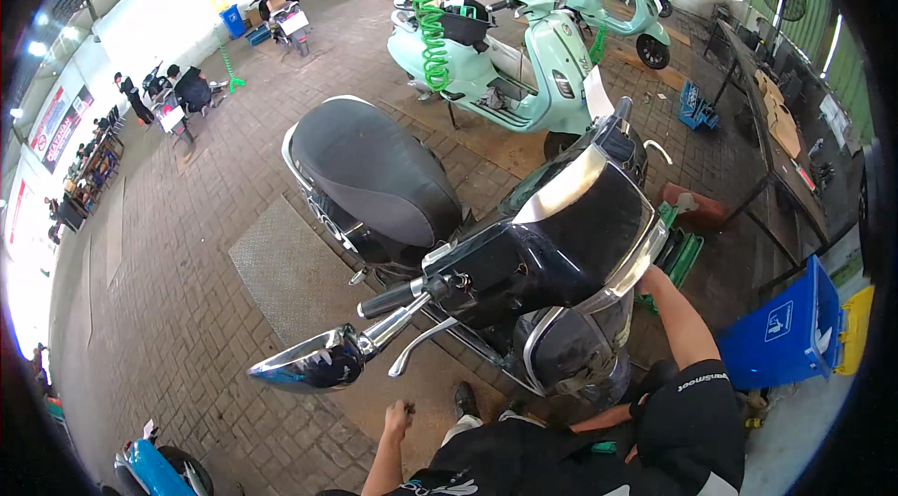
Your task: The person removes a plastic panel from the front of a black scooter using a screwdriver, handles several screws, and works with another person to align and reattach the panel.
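A black scooter [547, 276] with chrome trim and a dark seat [374, 168] stands right in front of me. Below its mirror [309, 363] and brake lever [421, 344], my left hand [399, 418] is closed near my body, apart from the scooter; whether it holds something small I cannot make out. My right arm stretches up to the right side of the scooter's front. There my right hand [649, 280] is at the chrome-edged headlight housing, its fingers hidden behind it. Another bare forearm [603, 419] shows low beside the front; whose it is I cannot tell.
A mint-green scooter [552, 65] stands beyond, with a green coiled hose [432, 19] hanging before it. At right are a long workbench [786, 150], a blue bin [781, 328] and a blue crate [697, 106]. People work by scooters farther back. A blue vehicle [154, 470] sits lower left.
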`<state>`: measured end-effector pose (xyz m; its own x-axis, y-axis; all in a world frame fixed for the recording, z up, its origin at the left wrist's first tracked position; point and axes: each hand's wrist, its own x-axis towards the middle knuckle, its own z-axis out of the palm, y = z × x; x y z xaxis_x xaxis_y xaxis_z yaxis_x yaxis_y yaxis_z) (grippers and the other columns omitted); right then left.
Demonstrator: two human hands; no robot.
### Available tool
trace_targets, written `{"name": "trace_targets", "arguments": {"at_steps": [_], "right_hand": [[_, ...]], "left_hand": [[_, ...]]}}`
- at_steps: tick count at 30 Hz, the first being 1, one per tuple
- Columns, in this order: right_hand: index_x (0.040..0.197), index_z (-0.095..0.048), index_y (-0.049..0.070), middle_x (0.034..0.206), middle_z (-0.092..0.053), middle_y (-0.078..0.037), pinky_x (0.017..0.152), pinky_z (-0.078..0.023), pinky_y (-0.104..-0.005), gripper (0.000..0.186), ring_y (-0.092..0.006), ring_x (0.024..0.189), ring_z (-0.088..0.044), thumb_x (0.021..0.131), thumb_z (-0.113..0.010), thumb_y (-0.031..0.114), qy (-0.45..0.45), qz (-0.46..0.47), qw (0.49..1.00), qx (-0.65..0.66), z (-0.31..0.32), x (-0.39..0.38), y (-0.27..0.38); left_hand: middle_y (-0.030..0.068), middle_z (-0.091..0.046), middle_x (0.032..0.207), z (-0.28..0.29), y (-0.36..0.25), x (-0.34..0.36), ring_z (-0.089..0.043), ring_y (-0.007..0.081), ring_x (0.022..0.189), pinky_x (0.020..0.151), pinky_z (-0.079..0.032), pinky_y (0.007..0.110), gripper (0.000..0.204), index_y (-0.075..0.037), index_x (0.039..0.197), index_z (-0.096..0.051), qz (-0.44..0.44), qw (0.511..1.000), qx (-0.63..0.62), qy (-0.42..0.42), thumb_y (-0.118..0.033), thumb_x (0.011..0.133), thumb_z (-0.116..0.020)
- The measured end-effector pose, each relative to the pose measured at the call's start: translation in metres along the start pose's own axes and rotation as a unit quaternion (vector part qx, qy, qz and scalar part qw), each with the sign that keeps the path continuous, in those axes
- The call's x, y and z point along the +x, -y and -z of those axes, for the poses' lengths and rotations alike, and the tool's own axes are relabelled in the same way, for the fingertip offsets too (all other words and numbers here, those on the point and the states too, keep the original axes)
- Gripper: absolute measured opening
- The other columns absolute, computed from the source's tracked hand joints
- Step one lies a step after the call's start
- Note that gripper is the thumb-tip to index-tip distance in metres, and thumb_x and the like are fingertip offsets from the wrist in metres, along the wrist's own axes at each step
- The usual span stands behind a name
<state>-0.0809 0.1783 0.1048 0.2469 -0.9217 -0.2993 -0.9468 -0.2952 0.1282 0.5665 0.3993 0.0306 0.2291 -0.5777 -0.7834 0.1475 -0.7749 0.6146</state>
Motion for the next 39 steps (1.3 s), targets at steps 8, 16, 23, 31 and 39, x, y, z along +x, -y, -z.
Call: {"name": "trace_targets", "arguments": {"at_steps": [8,16,23,31,39], "right_hand": [[0.087,-0.060,0.007,0.086,-0.063,-0.014,0.068,-0.052,-0.0361,0.017,-0.0265,0.088,-0.061,0.071,-0.059,0.009,-0.126,-0.170,0.977,0.024,0.038,-0.017,0.056],[0.091,-0.064,0.010,0.094,-0.062,-0.013,0.071,-0.051,-0.0369,0.023,-0.0293,0.091,-0.060,0.069,-0.059,0.012,-0.091,-0.057,0.994,-0.021,0.028,-0.014,0.035],[0.115,-0.051,0.014,0.115,-0.053,-0.012,0.079,-0.048,-0.0381,0.040,-0.0268,0.101,-0.055,0.076,-0.057,0.018,0.063,-0.116,0.991,0.012,0.075,-0.025,0.056],[0.098,-0.058,0.009,0.096,-0.061,-0.011,0.069,-0.051,-0.0391,0.023,-0.0267,0.086,-0.061,0.078,-0.055,0.018,-0.100,-0.143,0.985,-0.007,0.000,-0.014,0.028],[0.113,-0.053,0.013,0.115,-0.053,-0.015,0.079,-0.047,-0.0426,0.037,-0.0343,0.100,-0.053,0.077,-0.056,0.024,0.088,-0.130,0.986,0.048,0.083,-0.020,0.061]], "left_hand": [[0.0073,-0.051,0.053,0.067,0.123,-0.044,-0.045,0.0178,0.041,0.039,-0.034,0.031,0.038,-0.002,0.065,-0.058,0.105,0.978,0.131,-0.123,-0.031,0.082,-0.040],[0.0089,-0.059,0.063,0.060,0.110,-0.003,-0.047,0.0160,0.048,0.045,-0.039,0.031,0.041,0.001,0.078,-0.065,0.038,0.994,0.036,-0.094,-0.032,0.083,-0.040],[0.0079,-0.061,0.074,0.027,0.049,-0.008,-0.047,0.0137,0.054,0.048,-0.039,0.028,0.036,-0.001,0.086,-0.065,0.025,0.998,0.029,-0.050,-0.027,0.084,-0.040],[0.0043,-0.061,0.072,0.030,0.064,-0.023,-0.048,0.0132,0.053,0.048,-0.039,0.028,0.037,-0.004,0.087,-0.066,0.079,0.992,0.074,-0.064,-0.030,0.084,-0.039],[0.0051,-0.060,0.070,0.036,0.109,-0.026,-0.044,0.0130,0.050,0.045,-0.036,0.028,0.036,-0.004,0.088,-0.065,0.113,0.987,0.045,-0.101,-0.029,0.086,-0.039]]}}
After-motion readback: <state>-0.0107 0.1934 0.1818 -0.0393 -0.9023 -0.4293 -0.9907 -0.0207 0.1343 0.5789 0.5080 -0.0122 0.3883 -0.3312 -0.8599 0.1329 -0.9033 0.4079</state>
